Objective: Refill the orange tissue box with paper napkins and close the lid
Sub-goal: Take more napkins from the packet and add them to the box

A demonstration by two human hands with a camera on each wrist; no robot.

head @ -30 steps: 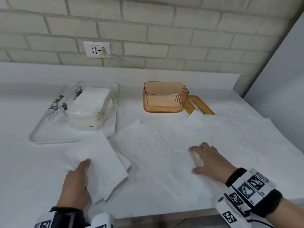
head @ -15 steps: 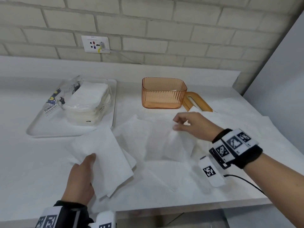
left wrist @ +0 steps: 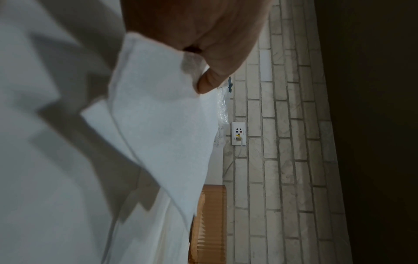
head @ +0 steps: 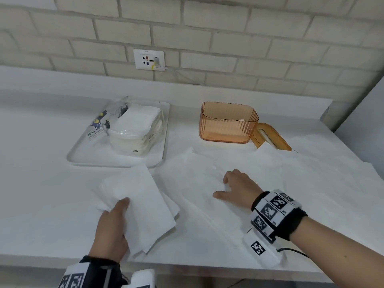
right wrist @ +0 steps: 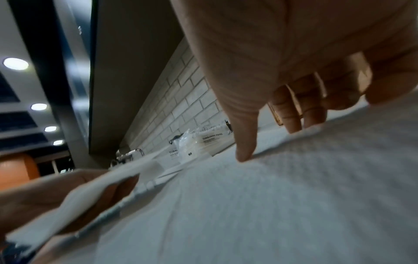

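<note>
The orange tissue box (head: 228, 123) stands open at the back of the counter, and its lid (head: 270, 136) lies against its right side. My left hand (head: 116, 221) grips a small stack of folded napkins (head: 141, 204) near the front edge, thumb on top and fingers beneath. My right hand (head: 232, 188) presses its fingertips and thumb on a larger spread napkin (head: 193, 175) in front of the box. In the left wrist view my thumb (left wrist: 210, 82) pinches the napkins (left wrist: 158, 125). The right wrist view shows my fingers (right wrist: 294, 116) touching the paper.
An opened pack of napkins (head: 135, 129) sits on a white tray (head: 83, 161) at the back left. More white paper (head: 311, 183) covers the counter's right side. A wall socket (head: 148, 59) with a cable is on the brick wall, and a grey panel stands at the far right.
Half a second ago my right hand lifted an edge of the spread napkin toward the box. It has come back down and now presses on the paper. My left hand has kept hold of the folded stack.
</note>
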